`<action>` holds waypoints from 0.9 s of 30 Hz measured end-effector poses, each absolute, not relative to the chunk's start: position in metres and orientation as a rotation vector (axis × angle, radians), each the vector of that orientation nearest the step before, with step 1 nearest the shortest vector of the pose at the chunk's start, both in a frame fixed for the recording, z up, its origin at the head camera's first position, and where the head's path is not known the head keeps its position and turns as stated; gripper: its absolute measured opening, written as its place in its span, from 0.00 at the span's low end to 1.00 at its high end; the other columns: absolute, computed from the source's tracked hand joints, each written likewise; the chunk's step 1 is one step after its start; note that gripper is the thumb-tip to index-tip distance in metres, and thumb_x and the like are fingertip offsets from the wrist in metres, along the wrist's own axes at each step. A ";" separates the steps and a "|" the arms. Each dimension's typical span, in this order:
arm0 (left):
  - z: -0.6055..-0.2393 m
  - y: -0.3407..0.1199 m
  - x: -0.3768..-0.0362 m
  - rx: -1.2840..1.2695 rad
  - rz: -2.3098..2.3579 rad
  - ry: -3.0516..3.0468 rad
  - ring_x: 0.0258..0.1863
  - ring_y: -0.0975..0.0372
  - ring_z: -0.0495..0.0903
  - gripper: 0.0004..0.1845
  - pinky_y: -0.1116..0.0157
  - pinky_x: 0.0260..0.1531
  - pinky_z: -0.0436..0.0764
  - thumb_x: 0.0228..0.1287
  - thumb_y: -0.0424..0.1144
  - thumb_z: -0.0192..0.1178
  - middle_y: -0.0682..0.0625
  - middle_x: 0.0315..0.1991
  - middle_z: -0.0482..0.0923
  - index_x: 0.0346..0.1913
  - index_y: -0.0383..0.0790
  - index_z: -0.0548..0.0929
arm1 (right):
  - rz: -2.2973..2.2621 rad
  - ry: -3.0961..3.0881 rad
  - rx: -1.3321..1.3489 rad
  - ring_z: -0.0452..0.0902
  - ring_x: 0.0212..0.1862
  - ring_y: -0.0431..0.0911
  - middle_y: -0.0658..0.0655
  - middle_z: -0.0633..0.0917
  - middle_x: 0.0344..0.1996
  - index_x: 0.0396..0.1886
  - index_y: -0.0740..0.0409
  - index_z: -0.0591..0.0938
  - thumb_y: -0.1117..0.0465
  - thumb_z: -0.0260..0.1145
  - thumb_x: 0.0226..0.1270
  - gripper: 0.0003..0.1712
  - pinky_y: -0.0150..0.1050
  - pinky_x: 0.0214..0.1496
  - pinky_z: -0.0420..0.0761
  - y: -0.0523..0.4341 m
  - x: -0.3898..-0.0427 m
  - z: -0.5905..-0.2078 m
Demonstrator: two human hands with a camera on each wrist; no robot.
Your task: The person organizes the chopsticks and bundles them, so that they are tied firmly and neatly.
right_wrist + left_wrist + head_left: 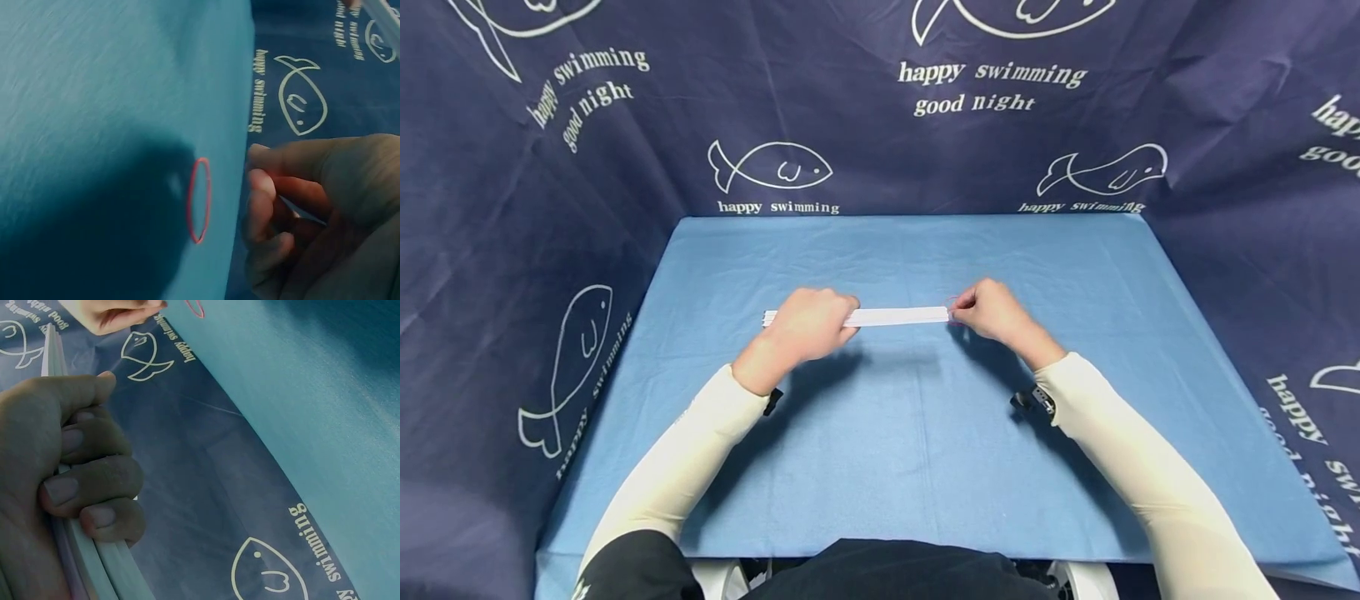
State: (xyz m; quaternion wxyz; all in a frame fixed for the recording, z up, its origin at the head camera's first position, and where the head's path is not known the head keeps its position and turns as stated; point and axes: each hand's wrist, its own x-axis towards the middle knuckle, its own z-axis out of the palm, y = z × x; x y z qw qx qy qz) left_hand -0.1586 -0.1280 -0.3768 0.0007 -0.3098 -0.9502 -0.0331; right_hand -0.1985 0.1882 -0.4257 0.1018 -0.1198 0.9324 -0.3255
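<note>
Left hand: I see my left hand (808, 323) wrapped around one end of a bundle of white strips (898, 316), its fingers (94, 484) curled tight over the stack, thumb on top.
Right hand: my right hand (992, 310) is at the other end of the bundle; its fingers (262, 200) are bent inward and pinch the strip end, with a thin white edge showing between them in the right wrist view.
White strips: several long, flat pieces stacked together, held level just above the blue surface (925, 433), running from left to right between both hands. Their shadow falls on the cloth just in front of them.
Rubber band: a thin red rubber band (199, 200) sits as an open oval right at my right fingertips, off the tip of the bundle; I cannot tell whether it touches the strips or which finger carries it.
Surface: covered with a blue cloth, roughly in the middle of which the work happens.
Backdrop: dark navy fabric (880, 125) with white fish outlines and printed words surrounds the surface on three sides.
Sleeves: both arms wear cream sleeves (1150, 467).
</note>
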 end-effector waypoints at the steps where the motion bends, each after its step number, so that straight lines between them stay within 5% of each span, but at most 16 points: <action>1: -0.377 -0.128 -0.159 -0.973 -0.104 -2.985 0.23 0.57 0.78 0.08 0.52 0.26 0.80 0.70 0.40 0.61 0.52 0.22 0.77 0.30 0.46 0.79 | -0.933 2.759 -0.370 0.73 0.22 0.35 0.62 0.94 0.40 0.38 0.62 0.94 0.63 0.70 0.68 0.09 0.32 0.27 0.72 0.189 -0.200 -0.428; 7: -0.378 -0.128 -0.159 -0.977 -0.115 -2.993 0.22 0.57 0.76 0.08 0.53 0.25 0.79 0.70 0.40 0.61 0.52 0.21 0.76 0.30 0.46 0.79 | -0.847 2.737 -0.402 0.70 0.21 0.37 0.55 0.91 0.24 0.34 0.61 0.94 0.61 0.77 0.63 0.07 0.34 0.28 0.70 0.199 -0.210 -0.439; 17: -0.383 -0.127 -0.159 -0.984 -0.124 -3.037 0.23 0.58 0.76 0.09 0.54 0.25 0.78 0.70 0.40 0.62 0.52 0.22 0.76 0.30 0.45 0.80 | -0.712 2.758 -0.361 0.75 0.29 0.42 0.52 0.92 0.27 0.32 0.57 0.94 0.59 0.78 0.63 0.06 0.37 0.40 0.74 0.194 -0.212 -0.442; 27: -0.383 -0.127 -0.158 -0.970 -0.128 -3.074 0.23 0.59 0.74 0.08 0.58 0.24 0.74 0.72 0.41 0.62 0.52 0.22 0.76 0.32 0.45 0.81 | -0.695 2.755 -0.402 0.66 0.17 0.39 0.44 0.75 0.11 0.16 0.52 0.81 0.62 0.64 0.59 0.12 0.36 0.26 0.67 0.189 -0.216 -0.446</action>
